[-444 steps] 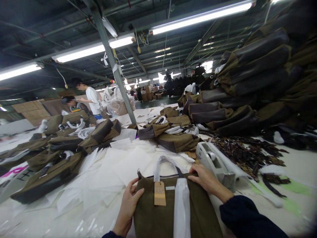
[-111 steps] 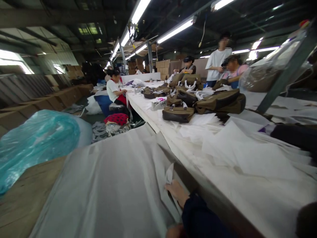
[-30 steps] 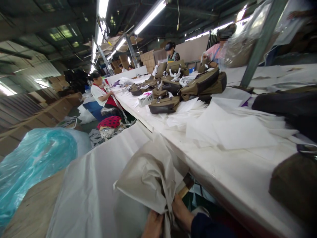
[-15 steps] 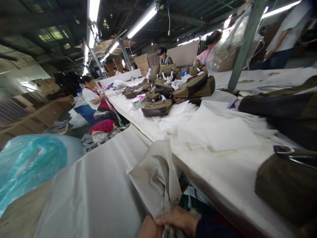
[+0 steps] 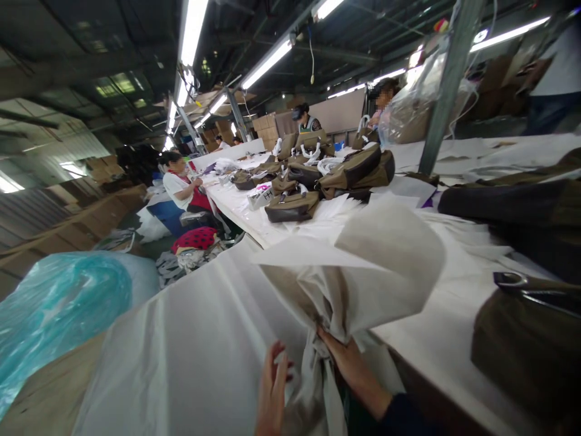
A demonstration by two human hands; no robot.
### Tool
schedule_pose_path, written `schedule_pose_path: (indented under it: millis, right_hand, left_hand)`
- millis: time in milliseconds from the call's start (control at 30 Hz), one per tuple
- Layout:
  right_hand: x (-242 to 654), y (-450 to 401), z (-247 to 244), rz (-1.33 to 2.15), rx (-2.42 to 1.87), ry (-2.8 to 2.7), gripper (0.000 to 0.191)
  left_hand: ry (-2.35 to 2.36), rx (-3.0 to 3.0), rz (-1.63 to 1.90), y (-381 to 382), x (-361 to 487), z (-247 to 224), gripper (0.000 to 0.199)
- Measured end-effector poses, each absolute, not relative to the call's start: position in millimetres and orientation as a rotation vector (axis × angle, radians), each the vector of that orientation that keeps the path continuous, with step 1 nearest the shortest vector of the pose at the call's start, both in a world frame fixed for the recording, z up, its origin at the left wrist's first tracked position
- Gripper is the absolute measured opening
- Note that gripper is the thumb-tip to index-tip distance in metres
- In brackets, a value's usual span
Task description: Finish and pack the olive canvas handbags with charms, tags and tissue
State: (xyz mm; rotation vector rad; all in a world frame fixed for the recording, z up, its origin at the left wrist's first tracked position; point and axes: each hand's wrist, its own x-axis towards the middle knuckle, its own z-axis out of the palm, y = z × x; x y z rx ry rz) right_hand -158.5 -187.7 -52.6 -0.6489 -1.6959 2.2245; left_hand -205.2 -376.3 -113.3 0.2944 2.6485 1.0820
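Thin white paper (image 5: 327, 297), bunched in the middle, flares out over the table's edge. My right hand (image 5: 349, 360) is closed around its gathered part, and loose folds hang below. Some of the right fingers are hidden in the creases. Just left of the bunch is my left hand (image 5: 273, 387), raised with its fingers apart and nothing in them. Beneath it spreads a large pale sheet (image 5: 200, 339). On the right lies a brown bag (image 5: 521, 351) with a metal ring on a dark strap.
A white table (image 5: 454, 339) runs into the distance, carrying brown and black bags (image 5: 293, 207) and loose paper sheets (image 5: 458, 242). A metal post (image 5: 447, 91) stands at the right. Teal plastic wrap (image 5: 68, 303) lies left. A person (image 5: 181, 188) sits beside the table; others work farther back.
Both hands were together on the paper low at the table edge. The right hand has lifted the bunch, which now fans out wider. My left hand has let go and moved slightly left.
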Motion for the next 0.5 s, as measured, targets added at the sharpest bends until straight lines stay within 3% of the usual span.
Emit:
schedule_pose_path:
  millis: [200,400,500]
  right_hand:
    - [-154.1,-162.8,-30.9,2.409,-0.737,-1.520,0.061]
    - [-148.4,-156.0,-30.3,2.414,-0.820,-1.423,0.080]
    - [-148.1,-156.1,-25.8,2.450,-0.822,-1.266,0.086]
  left_hand:
    - [2.889,0.210,0.567,-329.6,-304.5,-109.8,0.079]
    - [2.894,0.278,0.308,-310.2,-315.6,-131.8,0.037]
    - [2.879,0.347,0.316,-319.5,-315.6,-140.9,0.032]
